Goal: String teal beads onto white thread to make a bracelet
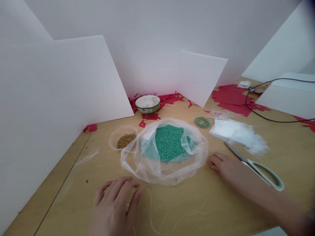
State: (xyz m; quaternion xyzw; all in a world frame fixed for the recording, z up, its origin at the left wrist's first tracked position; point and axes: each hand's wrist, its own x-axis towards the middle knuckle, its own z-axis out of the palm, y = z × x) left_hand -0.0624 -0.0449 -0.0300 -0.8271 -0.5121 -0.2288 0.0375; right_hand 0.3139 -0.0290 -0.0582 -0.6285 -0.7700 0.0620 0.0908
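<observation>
My left hand [115, 205] is low in the view with thumb and index finger brought together on a thin clear thread [151, 209], which curves down over the table. To the right, my right hand [222, 164] is closed, fingers curled against the tabletop beside a clear plastic bag [145, 175]. Whether anything is in those fingers is hidden. The bag lies spread wide around a heap of small green beads [169, 142]. Behind my right wrist lie scissors [261, 173] with pale handles.
A clear tub [112, 137] of gold beads [126, 141] stands left of the bag. Farther back are a bowl [147, 106], green bead strands [202, 122], white plastic packets [236, 132] and red scraps [232, 96]. White boards [98, 78] and a black cable [268, 118] flank the table.
</observation>
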